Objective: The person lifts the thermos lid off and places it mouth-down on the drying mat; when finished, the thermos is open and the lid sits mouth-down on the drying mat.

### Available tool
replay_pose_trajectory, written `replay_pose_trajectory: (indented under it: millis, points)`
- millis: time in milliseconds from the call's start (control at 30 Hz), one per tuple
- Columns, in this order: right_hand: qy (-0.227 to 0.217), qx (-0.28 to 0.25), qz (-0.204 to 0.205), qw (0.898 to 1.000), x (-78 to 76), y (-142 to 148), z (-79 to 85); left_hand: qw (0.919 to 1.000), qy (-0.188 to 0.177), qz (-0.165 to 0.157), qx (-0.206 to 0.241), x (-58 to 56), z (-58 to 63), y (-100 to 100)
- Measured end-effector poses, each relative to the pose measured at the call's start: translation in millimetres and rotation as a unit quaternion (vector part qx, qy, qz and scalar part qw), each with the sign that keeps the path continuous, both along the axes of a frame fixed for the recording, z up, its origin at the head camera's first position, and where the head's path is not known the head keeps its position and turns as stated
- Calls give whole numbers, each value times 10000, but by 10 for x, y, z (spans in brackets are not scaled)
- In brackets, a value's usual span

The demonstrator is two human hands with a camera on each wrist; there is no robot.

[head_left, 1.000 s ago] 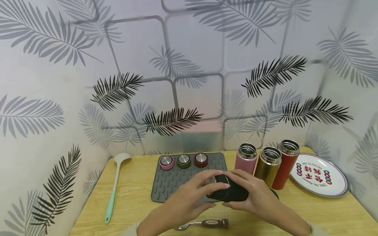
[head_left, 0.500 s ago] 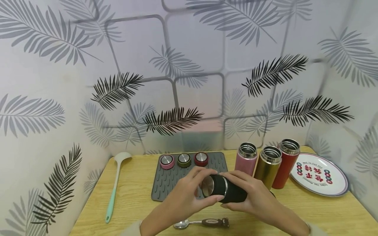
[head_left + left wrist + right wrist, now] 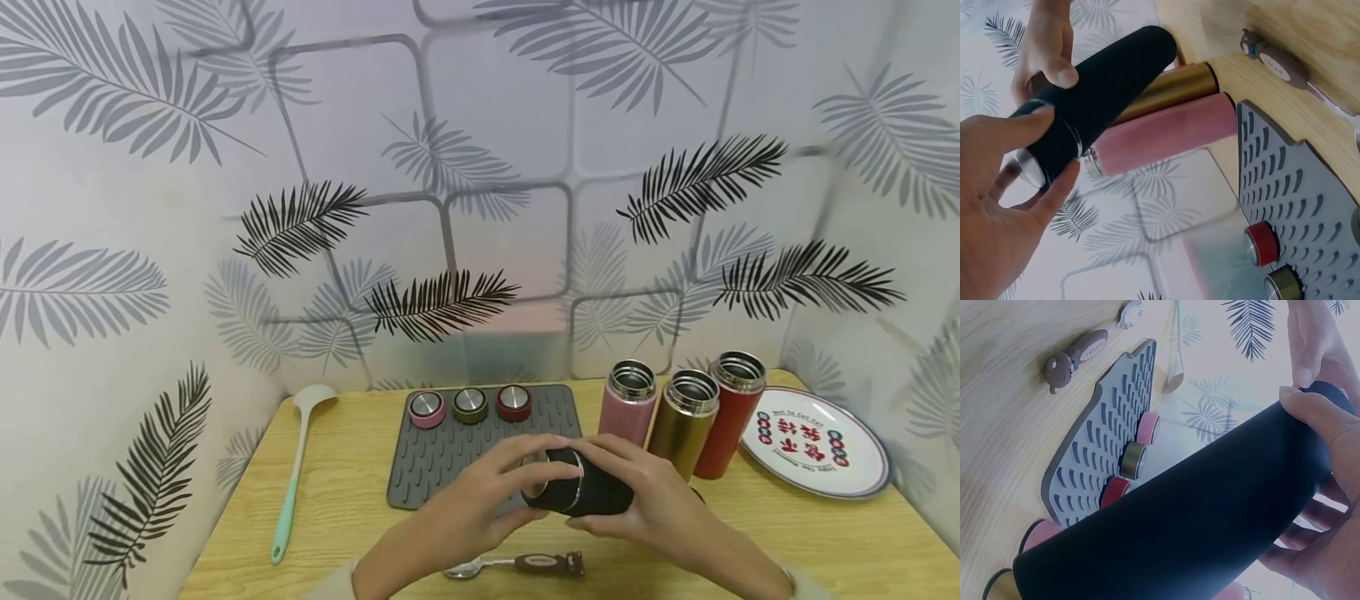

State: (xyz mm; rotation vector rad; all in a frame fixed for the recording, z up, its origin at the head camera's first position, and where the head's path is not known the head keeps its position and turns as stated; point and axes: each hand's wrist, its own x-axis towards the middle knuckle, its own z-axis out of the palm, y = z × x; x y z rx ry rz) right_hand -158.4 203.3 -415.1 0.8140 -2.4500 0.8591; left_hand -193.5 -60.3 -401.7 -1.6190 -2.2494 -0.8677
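Note:
A black thermos bottle (image 3: 606,490) is held tilted on its side above the table. My right hand (image 3: 660,500) grips its body from the right; in the right wrist view the long black body (image 3: 1172,506) fills the foreground. At the other end, my left hand (image 3: 472,504) holds the black lid (image 3: 1059,150) with thumb and fingers. The lid has a steel top (image 3: 1029,167), and a silver ring shows between lid and body. Whether the lid is loose on the bottle cannot be seen.
Open-mouthed pink (image 3: 627,412), gold (image 3: 681,429) and red (image 3: 729,429) bottles stand at right, beside a printed plate (image 3: 870,468). Pink (image 3: 427,410), olive (image 3: 470,407) and red (image 3: 513,403) lids sit on a grey mat (image 3: 420,475). A spoon (image 3: 543,563) lies in front, a ladle (image 3: 288,492) left.
My left fingers first shifted back on the lid, baring its steel top, then wrapped forward over it again. My right hand has kept the bottle nearly in place.

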Motion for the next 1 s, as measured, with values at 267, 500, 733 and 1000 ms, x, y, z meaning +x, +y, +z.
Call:
replay_pose_trajectory:
  millis: [267,500,733,1000]
  points:
    - [24,-107,-69,9999,18,10,-30,9926,-791,813,444,34,-1,97]
    - [180,-212,-159,9995,-24,-12,13,9719,-1347,1658,991,42,60,110]
    - [103,-568,-477,9972,-2,126,78,9675,-910,2161,948,-23,65,-68]
    - [-126,-1007,-666,9926,75,343,102,9501,-274,3086,371,-250,-206,-470]
